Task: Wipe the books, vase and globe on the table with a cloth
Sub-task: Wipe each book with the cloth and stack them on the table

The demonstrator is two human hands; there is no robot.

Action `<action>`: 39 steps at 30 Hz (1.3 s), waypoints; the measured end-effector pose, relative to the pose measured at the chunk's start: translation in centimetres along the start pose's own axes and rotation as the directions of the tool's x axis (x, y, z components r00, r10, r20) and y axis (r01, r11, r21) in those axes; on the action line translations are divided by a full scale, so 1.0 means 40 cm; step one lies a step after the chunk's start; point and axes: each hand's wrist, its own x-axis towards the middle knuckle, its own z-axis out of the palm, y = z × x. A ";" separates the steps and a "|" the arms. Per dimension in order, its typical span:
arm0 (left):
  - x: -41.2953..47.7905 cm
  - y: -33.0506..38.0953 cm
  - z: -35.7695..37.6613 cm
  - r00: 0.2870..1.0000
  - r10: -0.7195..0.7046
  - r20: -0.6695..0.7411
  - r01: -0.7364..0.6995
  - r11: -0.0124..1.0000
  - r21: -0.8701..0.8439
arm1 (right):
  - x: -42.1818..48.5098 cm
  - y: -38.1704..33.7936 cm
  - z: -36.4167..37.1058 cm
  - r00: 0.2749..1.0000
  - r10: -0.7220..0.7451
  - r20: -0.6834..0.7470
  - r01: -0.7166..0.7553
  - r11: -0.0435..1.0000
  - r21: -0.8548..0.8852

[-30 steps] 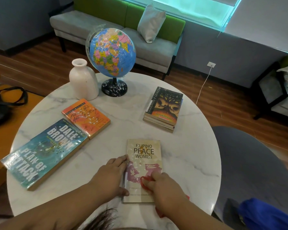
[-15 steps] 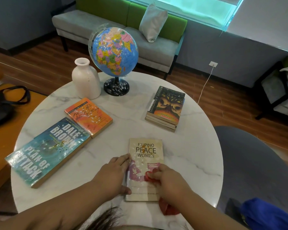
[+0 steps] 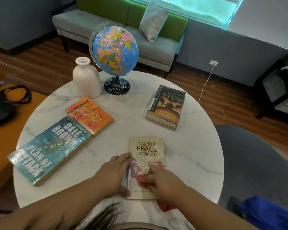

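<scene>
Cloth [image 3: 142, 181]: red, bunched under my right hand [image 3: 164, 183], whose fingers curl round it and press it on the lower cover of the cream book [image 3: 147, 151], bottom centre of the frame.
Book's place: flat on the marble table [image 3: 194, 146] (title reads "Filipino Peace Women").
Left hand [image 3: 112, 173]: fingers fairly straight, resting along that book's left edge.
Globe [image 3: 115, 50], vase [image 3: 86, 78]: upper centre, side by side.
Other books: stack [image 3: 166, 107] centre right; orange book [image 3: 89, 116] and blue book [image 3: 48, 150] at left.

Vase [image 3: 87, 78] left of globe [image 3: 115, 50] at table [image 3: 198, 155] rear — book stack [image 3: 166, 107] right.
</scene>
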 end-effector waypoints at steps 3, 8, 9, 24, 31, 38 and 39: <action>-0.002 -0.002 -0.002 1.000 0.000 0.000 0.000 1.000 -0.003 | 0.014 0.008 -0.007 0.999 0.020 -0.043 -0.020 1.000 0.021; -0.002 -0.004 0.002 1.000 -0.003 -0.013 0.003 1.000 -0.005 | 0.010 -0.021 0.015 0.998 -0.067 -0.014 0.067 0.997 0.027; -0.002 -0.005 0.003 1.000 -0.004 -0.011 0.004 1.000 -0.008 | 0.008 -0.016 0.009 0.998 -0.054 0.014 0.054 0.998 0.039; -0.003 -0.016 0.005 0.999 0.034 -0.023 -0.034 0.999 0.004 | 0.008 -0.028 -0.001 0.993 -0.084 -0.086 0.076 0.993 -0.092; -0.004 -0.014 0.005 0.999 0.035 -0.029 -0.034 0.999 0.013 | -0.069 -0.015 0.000 0.984 -0.178 -0.012 0.175 0.973 -0.148; -0.003 -0.011 0.006 0.999 0.031 -0.022 -0.031 0.999 0.015 | -0.076 -0.039 0.007 0.997 0.010 -0.081 -0.021 0.990 -0.140; -0.003 -0.012 0.006 0.999 0.030 -0.023 -0.029 0.999 0.020 | -0.079 -0.055 0.023 0.998 -0.044 -0.051 0.036 0.988 -0.148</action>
